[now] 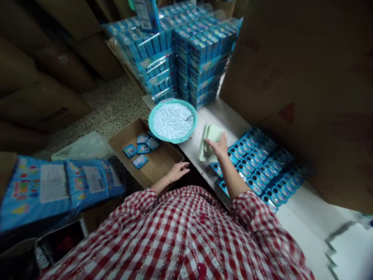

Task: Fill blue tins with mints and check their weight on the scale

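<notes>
The tray, pale and boxy, is sitting over the table, between the bowl and the rows of packs; whether its underside is touching the surface, I cannot tell. The right hand is grasping it from the near right, the thumb lying across its near part and the fingers reaching toward its right edge.

Just to the right, blue packs are standing close together in several rows, many showing a dark round spot. Beyond the tray and to its left, a turquoise bowl is holding a heap of pale pellets, with a spoon poking out of them.

The left hand is holding nothing; its fingers are loosely extended near the right corner of an open box. Inside that box, some loose packs are lying flat, mostly toward the far end.

Behind the bowl, film-wrapped stacks of blue packs are rising in layers, and one carton is standing on top. A large brown carton is walling off the right side. At left, blue bags with white labels are lying beside the box.
</notes>
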### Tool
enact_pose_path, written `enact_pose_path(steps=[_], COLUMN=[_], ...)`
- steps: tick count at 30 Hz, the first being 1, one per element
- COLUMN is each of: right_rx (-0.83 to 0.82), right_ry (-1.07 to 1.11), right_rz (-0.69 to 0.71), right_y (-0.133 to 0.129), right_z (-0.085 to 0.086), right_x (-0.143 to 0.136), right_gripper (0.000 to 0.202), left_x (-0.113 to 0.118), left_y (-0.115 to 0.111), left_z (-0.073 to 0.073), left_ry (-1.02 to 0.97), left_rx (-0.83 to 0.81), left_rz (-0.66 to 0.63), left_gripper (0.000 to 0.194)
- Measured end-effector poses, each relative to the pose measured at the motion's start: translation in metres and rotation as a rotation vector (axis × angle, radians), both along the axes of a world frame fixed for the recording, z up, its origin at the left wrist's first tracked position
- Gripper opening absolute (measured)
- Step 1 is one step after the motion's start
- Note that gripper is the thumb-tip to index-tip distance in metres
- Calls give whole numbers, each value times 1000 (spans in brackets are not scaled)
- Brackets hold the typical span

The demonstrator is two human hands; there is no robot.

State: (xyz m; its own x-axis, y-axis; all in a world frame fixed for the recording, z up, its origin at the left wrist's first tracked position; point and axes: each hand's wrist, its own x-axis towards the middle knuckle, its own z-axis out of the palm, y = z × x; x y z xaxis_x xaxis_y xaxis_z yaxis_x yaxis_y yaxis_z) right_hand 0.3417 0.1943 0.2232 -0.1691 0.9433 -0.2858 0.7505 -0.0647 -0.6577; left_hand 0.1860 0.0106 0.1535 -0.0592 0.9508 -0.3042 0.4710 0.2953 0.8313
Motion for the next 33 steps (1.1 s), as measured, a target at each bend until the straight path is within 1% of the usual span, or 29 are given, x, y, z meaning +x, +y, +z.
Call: enact_pose_path(steps=[1, 3, 4, 6, 9, 10, 12, 15, 17, 18, 20, 21, 23, 24, 26, 28, 33], right_rx=[-87, -234, -261, -268, -288, -290, -264, -210, -180, -156, -92, -64, -49, -54, -61, -46, -40], right_ry=[-30, -61, -63, -65, -187, -249, -344, -362, -309, -278, -243, -258, -314, -346, -398, -440, -550], right_rz=[-52, -173, -212, -248, -246, -239, -232, -218, -186, -155, -55, 6, 156, 229, 353, 417, 442], right_y=[7, 18, 22, 24, 23, 22, 22, 13, -6, -19, -52, -68, -95, -104, -110, -105, -83], right_z=[-9, -32, -44, -69, -101, -108, -118, -121, -120, -118, -115, -114, -113, -113, -114, -117, -122], right_x=[-18, -43, -51, -64, -80, -85, -91, -83, -66, -55, -32, -22, -8, -5, -5, -9, -21], right_gripper=[118, 120, 121, 121, 117, 114, 109, 105, 100, 94, 76, 68, 56, 52, 50, 52, 58], left_x=[-15, -46, -60, -86, -110, -115, -121, -129, -136, -141, -150, -154, -159, -161, -161, -158, -155], left_y=[2, 4, 5, 8, 14, 17, 23, 35, 44, 48, 56, 60, 65, 66, 67, 65, 62], left_z=[1, 3, 4, 5, 6, 5, 4, 1, -1, -2, -4, -6, -9, -11, -14, -17, -22], left_ry=[-5, -22, -30, -47, -81, -91, -108, -119, -89, -48, 91, 175, 324, 380, 450, 483, 512], left_rx=[8, 28, 34, 32, -6, -18, -29, -7, 38, 73, 165, 209, 269, 277, 259, 233, 219], left_rz=[50, 138, 176, 242, 286, 285, 278, 279, 308, 333, 380, 384, 360, 335, 274, 231, 207], left_gripper=[40, 41, 42, 44, 47, 48, 48, 47, 45, 43, 38, 36, 33, 32, 31, 32, 34])
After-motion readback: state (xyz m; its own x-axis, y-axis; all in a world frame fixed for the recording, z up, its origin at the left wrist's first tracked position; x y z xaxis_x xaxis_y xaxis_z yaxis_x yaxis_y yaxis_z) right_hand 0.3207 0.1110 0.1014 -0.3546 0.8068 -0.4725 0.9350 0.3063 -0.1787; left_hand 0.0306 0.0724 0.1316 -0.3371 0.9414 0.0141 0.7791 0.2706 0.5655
